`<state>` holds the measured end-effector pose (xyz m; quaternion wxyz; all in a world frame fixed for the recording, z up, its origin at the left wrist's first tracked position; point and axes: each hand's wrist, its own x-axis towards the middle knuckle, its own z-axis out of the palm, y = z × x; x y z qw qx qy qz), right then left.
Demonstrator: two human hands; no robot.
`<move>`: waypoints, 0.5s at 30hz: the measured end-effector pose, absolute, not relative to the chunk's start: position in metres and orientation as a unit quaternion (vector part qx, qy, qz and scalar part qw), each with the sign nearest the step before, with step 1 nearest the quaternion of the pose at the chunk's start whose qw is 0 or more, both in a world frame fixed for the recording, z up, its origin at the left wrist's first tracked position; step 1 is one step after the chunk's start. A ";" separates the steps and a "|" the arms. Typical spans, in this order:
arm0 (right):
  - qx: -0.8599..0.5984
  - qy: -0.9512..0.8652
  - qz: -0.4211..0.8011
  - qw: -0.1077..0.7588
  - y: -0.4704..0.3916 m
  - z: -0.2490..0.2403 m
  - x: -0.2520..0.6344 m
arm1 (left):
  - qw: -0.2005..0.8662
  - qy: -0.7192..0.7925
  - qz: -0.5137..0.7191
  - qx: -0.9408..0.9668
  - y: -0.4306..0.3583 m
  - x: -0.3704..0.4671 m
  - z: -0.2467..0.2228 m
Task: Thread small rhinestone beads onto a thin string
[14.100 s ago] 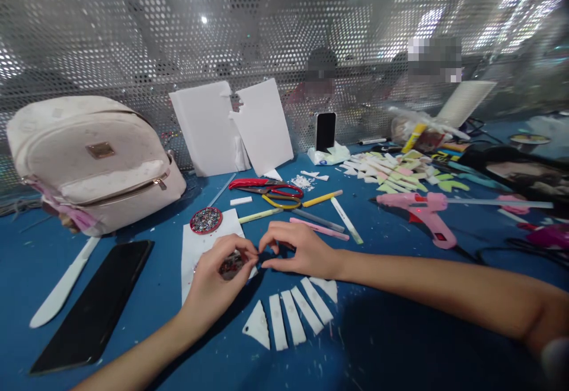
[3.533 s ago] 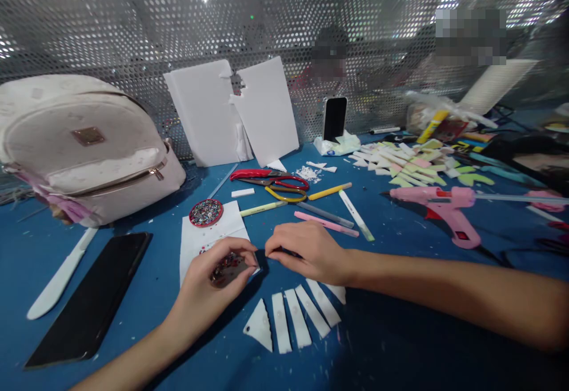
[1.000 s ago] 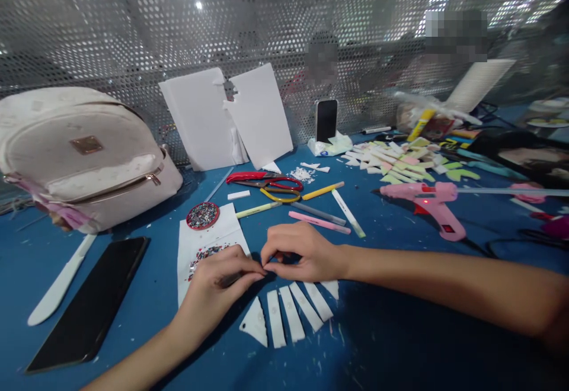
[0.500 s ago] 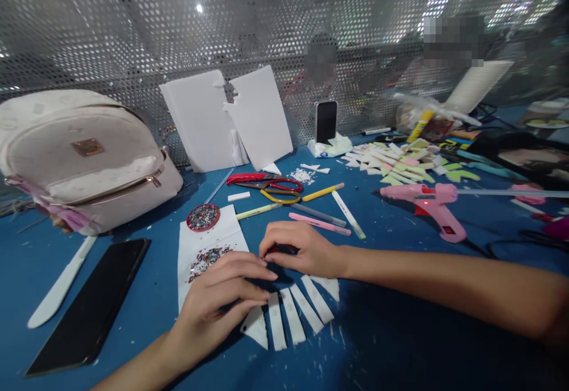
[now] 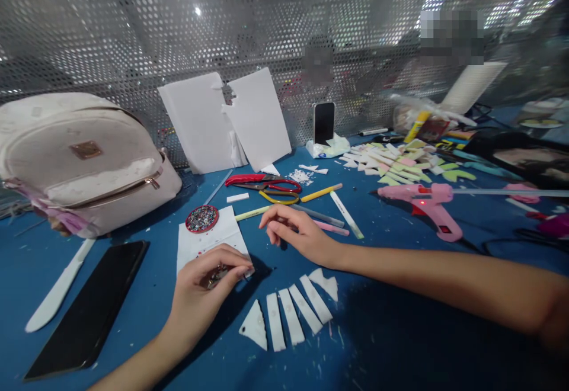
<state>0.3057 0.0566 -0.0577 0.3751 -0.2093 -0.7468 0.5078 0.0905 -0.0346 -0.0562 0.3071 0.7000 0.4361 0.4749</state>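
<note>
White strips (image 5: 291, 317) lie lower centre, below-right of my left hand (image 5: 195, 287) — tips pressed together, contents unclear; right hand (image 5: 302, 237) loosely spread.

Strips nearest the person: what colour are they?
The strips are white, seen best in the head view.

Drew left hand (image 5: 194, 289) back off the pointed white piece (image 5: 255, 327), now bare just to the near side of its pinch, and over the sequins (image 5: 217, 273), now mostly hidden beneath that grip; moved right hand (image 5: 306, 235) away from the left fingertips, loosened its fingers, covered part of the pink pen (image 5: 332, 228) behind them, and bared the notched white piece (image 5: 326, 285) below its wrist
</note>
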 end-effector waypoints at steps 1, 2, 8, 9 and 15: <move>-0.206 -0.740 0.518 0.376 0.057 -0.058 0.306 | 0.313 0.443 0.477 0.691 -0.035 0.091 -0.056; -0.205 -0.735 0.526 0.375 0.058 -0.059 0.306 | 0.317 0.449 0.479 0.685 -0.035 0.091 -0.056; -0.209 -0.735 0.536 0.358 0.057 -0.060 0.306 | 0.314 0.454 0.479 0.682 -0.032 0.091 -0.057; -0.209 -0.739 0.533 0.356 0.057 -0.059 0.306 | 0.307 0.454 0.475 0.688 -0.032 0.091 -0.057; -0.215 -0.766 0.496 0.347 0.056 -0.054 0.307 | 0.231 0.452 0.471 0.721 -0.031 0.089 -0.059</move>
